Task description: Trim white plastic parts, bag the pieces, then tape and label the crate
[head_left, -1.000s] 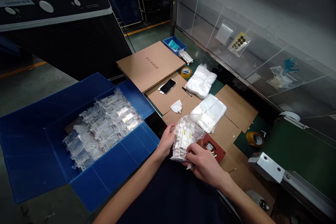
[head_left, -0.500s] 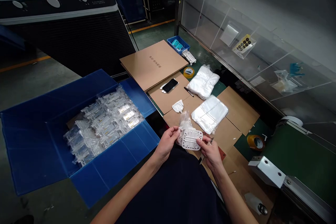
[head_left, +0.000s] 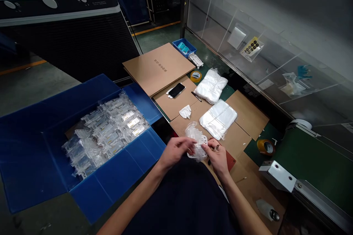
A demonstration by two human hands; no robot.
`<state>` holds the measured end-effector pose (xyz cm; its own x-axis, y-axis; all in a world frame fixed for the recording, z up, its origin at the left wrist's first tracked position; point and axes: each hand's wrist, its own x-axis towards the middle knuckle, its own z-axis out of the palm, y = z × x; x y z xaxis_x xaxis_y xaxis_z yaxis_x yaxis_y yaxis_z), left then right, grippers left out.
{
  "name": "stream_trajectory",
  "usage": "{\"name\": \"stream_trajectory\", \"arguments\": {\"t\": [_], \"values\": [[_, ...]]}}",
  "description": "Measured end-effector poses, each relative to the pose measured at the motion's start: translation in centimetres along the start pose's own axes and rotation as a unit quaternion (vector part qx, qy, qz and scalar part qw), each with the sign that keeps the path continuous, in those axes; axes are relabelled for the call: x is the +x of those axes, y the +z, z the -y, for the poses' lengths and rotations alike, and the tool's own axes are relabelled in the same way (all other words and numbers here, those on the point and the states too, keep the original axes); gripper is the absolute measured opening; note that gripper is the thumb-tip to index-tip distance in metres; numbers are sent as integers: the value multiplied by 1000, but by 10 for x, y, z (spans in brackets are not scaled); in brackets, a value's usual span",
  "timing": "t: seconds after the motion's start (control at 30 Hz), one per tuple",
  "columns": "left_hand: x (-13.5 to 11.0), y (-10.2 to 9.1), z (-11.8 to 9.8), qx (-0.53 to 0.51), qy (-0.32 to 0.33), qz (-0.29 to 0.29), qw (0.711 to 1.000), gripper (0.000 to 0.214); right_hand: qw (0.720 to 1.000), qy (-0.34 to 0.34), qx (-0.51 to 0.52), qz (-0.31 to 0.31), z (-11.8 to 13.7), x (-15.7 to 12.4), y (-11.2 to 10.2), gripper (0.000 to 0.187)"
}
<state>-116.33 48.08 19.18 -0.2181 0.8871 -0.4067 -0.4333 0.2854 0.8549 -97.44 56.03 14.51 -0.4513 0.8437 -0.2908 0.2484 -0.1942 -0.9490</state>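
My right hand (head_left: 220, 157) is closed on the near right edge of a white plastic plate (head_left: 204, 140) with small holes along its rim. A thin pointed tool, partly hidden, shows between the fingers of that hand. Crumpled clear plastic bag (head_left: 193, 130) material lies over the plate and hides much of it. From the left, my left hand (head_left: 176, 151) reaches across with its fingers bent together at the bag, slightly blurred. Under my right hand a reddish-brown flat piece (head_left: 230, 161) sticks out on the cardboard.
A blue box (head_left: 110, 161) at left holds many bagged white parts (head_left: 110, 128). Stacks of clear bags (head_left: 218, 119), a phone (head_left: 177, 90), a pen (head_left: 196, 96) and tape (head_left: 195, 76) lie on the cardboard. A green conveyor (head_left: 317, 165) stands right, near another tape roll (head_left: 266, 147).
My left hand has moved right, over the plate, and its fingers have bent further. The bag now covers part of the plate that was bare before. My right hand keeps its hold.
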Motion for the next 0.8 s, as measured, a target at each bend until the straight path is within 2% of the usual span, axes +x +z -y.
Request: {"name": "stream_trajectory", "arguments": {"t": [0.07,0.1,0.13,0.2,0.3,0.33,0.4,0.47,0.5,0.6,0.67,0.7,0.77,0.8], "values": [[10,-19,3,-114,-3,-103,988,39,997,-46,-34,55,7,-2,0,26],[18,-26,9,-172,-35,-142,974,36,994,-67,-51,75,10,-3,1,24],[27,-30,18,-212,-82,-150,962,33,990,-87,-68,91,12,-4,4,23],[46,-31,43,-246,-184,-91,947,32,982,-115,-96,116,13,-7,10,20],[63,-19,77,-290,-280,9,915,43,973,-141,-116,144,11,-15,11,15],[65,-16,85,-310,-293,24,904,45,975,-148,-116,121,10,-20,8,17],[67,-14,94,-347,-305,30,886,44,984,-145,-103,20,11,-33,-3,21],[69,-17,98,-373,-313,21,873,43,986,-111,-78,-95,14,-51,-17,21],[69,-18,99,-380,-321,17,867,44,985,-89,-65,-133,16,-61,-24,19],[65,-12,106,-376,-366,17,851,50,986,-41,-33,-157,16,-92,-43,14],[58,-1,114,-360,-394,17,845,51,990,-7,6,-140,2,-109,-57,8],[54,6,119,-353,-402,14,845,51,987,31,35,-156,-10,-115,-66,9],[47,19,126,-343,-402,3,849,55,953,144,91,-250,-46,-121,-88,23],[43,24,128,-340,-394,-7,854,58,916,211,109,-322,-67,-122,-101,28]]}}
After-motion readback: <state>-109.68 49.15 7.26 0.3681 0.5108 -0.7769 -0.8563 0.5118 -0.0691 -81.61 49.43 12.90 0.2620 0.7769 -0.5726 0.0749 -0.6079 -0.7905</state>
